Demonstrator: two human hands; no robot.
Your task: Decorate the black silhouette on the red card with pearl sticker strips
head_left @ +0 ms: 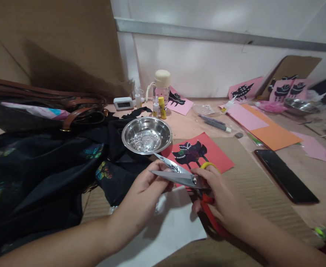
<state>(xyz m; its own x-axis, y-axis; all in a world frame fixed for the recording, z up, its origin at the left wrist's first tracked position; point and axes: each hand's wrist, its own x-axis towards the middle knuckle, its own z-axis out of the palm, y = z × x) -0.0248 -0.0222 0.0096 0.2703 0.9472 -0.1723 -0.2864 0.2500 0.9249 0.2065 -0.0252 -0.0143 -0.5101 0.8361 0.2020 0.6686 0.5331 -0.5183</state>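
White paper sheet (176,228) lies nearest, under both hands. Right hand (221,200) grips red-handled scissors (185,178), blades parted, above it. Left hand (144,193) curls shut at the lower blade; what it pinches is unclear. Beyond lie a red card (217,152) and a steel bowl (147,128).

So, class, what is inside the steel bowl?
Small silvery beads lie scattered on the bottom of the bowl; nothing else shows inside. The upper blade tip of the scissors overlaps its near rim, hiding a sliver there.
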